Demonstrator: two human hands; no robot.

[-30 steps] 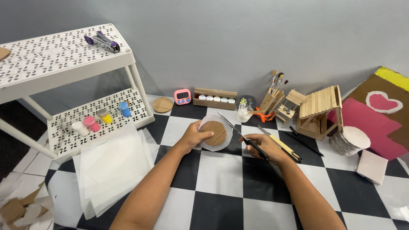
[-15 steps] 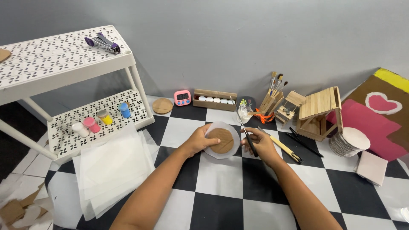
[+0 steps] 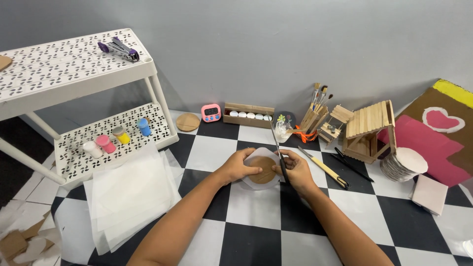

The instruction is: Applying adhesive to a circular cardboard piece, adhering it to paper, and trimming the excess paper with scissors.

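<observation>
My left hand [image 3: 237, 165] grips a round brown cardboard disc [image 3: 264, 170] backed by a sheet of white translucent paper [image 3: 259, 155], held just above the checkered floor. My right hand [image 3: 296, 171] holds black scissors [image 3: 279, 150]; the blades point up and away and lie along the disc's right edge against the paper. Both hands meet at the disc, in the middle of the view.
A stack of white paper sheets [image 3: 129, 192] lies left. A white perforated shelf [image 3: 74, 64] holds paint bottles [image 3: 117, 138] and a stapler [image 3: 118, 48]. Behind: pink timer [image 3: 211, 113], paint tray [image 3: 248, 115], brushes [image 3: 316, 109], stick house [image 3: 367, 129], utility knife [image 3: 323, 167], paper circles [image 3: 403, 164].
My hands have drawn the disc and paper a little nearer to me. The scissors swung from lying slantwise at the right to standing upright at the disc's right edge.
</observation>
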